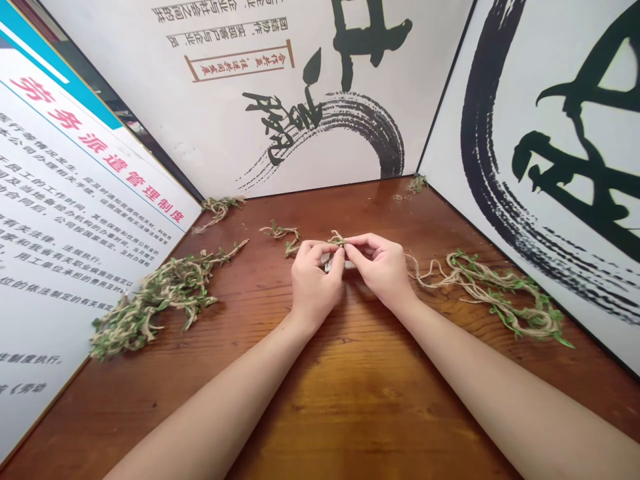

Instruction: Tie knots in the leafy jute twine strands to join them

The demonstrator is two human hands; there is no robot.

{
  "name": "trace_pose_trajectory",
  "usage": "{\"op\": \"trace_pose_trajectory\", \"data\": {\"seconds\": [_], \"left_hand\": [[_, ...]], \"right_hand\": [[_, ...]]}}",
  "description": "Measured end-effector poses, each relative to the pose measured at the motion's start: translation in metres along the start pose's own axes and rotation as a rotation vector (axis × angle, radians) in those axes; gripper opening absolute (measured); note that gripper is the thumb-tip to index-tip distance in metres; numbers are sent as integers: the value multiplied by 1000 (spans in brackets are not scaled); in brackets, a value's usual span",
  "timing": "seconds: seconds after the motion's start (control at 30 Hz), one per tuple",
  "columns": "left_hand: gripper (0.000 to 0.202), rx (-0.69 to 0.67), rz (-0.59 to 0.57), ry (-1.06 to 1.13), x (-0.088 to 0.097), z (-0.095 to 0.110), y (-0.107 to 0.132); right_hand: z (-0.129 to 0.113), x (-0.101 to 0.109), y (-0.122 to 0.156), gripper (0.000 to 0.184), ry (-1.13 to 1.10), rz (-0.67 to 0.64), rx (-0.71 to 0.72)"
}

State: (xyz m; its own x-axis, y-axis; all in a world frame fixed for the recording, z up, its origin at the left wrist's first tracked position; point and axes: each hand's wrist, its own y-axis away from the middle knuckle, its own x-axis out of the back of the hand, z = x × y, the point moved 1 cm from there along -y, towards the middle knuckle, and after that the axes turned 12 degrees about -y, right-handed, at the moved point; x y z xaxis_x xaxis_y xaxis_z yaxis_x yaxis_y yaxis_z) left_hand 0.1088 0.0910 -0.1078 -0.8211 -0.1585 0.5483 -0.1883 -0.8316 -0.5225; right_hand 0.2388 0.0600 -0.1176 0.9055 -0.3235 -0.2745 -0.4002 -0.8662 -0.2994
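My left hand (315, 283) and my right hand (381, 267) meet above the middle of a wooden tabletop (350, 400). Their fingertips pinch a short piece of jute twine with small green artificial leaves (337, 240). A pale object (330, 263) shows beneath the fingers, mostly hidden. Just left of my left hand lies a short twine sprig (285, 235). A large tangled leafy twine bundle (160, 300) sits further left. A long looser twine vine (495, 297) lies to the right of my right hand.
A small twine sprig (217, 210) lies at the far left corner, and another leafy scrap (417, 184) sits in the far right corner. Printed panels with Chinese text and ink calligraphy (225, 100) stand upright along the table's back and sides.
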Motion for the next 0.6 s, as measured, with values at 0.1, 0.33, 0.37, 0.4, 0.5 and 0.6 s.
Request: {"op": "trace_pose_trajectory", "data": {"seconds": [0.1, 0.33, 0.37, 0.4, 0.5, 0.6], "left_hand": [[7, -22, 3, -40, -1, 0, 0], [9, -4, -2, -69, -1, -3, -2], [10, -6, -3, -64, -1, -3, -2], [10, -9, -5, -60, -2, -3, -2], [10, -15, -15, -50, -2, -3, -2], [10, -18, -36, -46, -2, -2, -2]], "right_hand": [[0, 0, 1, 14, 20, 0, 6], [2, 0, 0, 12, 28, -33, -34], [3, 0, -1, 13, 11, -37, -49], [3, 0, -2, 13, -2, -40, -62], [4, 2, -4, 14, -18, -43, -90], [4, 2, -5, 15, -45, -30, -118]]}}
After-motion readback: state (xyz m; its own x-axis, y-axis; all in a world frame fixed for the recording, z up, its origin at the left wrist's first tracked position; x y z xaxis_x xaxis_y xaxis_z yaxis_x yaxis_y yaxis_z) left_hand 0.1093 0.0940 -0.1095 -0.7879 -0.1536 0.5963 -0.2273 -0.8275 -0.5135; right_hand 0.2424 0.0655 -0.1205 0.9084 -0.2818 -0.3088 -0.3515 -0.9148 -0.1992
